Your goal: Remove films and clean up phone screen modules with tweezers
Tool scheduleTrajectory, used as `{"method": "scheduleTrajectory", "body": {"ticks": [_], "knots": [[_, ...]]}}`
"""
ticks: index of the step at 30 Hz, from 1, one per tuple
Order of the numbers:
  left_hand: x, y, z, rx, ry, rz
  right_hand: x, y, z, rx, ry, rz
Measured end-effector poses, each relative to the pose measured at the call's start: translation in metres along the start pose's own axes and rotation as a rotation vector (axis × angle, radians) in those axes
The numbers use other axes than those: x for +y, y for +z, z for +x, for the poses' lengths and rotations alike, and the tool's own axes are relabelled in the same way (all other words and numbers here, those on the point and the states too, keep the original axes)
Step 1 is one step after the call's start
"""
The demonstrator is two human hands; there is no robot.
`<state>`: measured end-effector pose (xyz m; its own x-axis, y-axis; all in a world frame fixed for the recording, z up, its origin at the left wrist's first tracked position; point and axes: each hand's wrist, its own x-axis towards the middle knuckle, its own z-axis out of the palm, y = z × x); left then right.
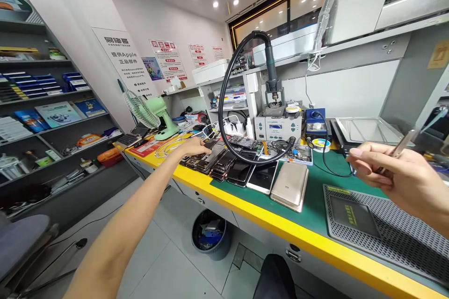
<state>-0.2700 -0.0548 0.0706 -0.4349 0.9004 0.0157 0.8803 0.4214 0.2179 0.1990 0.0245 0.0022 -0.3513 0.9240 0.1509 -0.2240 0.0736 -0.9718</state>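
Note:
My left hand (pixel 193 146) reaches far out over a stack of dismantled phones (pixel 205 160) on the bench's left part. Its fingers are stretched out and seem to rest on the top of the stack. Closed fingers of my right hand (pixel 403 168) hold slim metal tweezers (pixel 403 144) above the right side of the bench. Beside the stack lie more dark phones (pixel 241 173), a white-framed phone (pixel 262 177) and a gold phone (pixel 290 186), back side up.
A perforated grey mat (pixel 396 233) lies on the green bench mat. Behind the phones stand a hot-air station (pixel 278 125) with its looping black hose (pixel 224 88), a parts tray (pixel 301 154) and a green fan (pixel 163 114). Below is a bin (pixel 212 238).

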Motion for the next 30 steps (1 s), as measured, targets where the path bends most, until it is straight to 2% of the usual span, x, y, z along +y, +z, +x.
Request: {"method": "scheduleTrajectory", "body": {"ticks": [3, 9, 12, 19, 25, 30], "knots": [[-0.003, 0.007, 0.001, -0.059, -0.022, 0.068, 0.0, 0.001, 0.0, -0.022, -0.02, -0.003], [-0.018, 0.002, -0.008, -0.155, -0.019, 0.156, -0.001, 0.003, -0.002, -0.041, -0.042, -0.019], [-0.022, 0.006, -0.005, -0.193, -0.035, 0.205, -0.001, 0.004, -0.004, -0.051, -0.05, -0.027], [-0.01, 0.028, 0.009, -0.138, -0.023, 0.215, -0.001, 0.006, -0.002, -0.064, -0.052, -0.042], [0.002, 0.032, 0.009, -0.147, 0.027, 0.225, 0.001, 0.003, -0.001, -0.062, -0.053, -0.049], [0.006, 0.037, 0.013, -0.14, -0.021, 0.273, 0.001, 0.004, -0.002, -0.077, -0.053, -0.057]]}}
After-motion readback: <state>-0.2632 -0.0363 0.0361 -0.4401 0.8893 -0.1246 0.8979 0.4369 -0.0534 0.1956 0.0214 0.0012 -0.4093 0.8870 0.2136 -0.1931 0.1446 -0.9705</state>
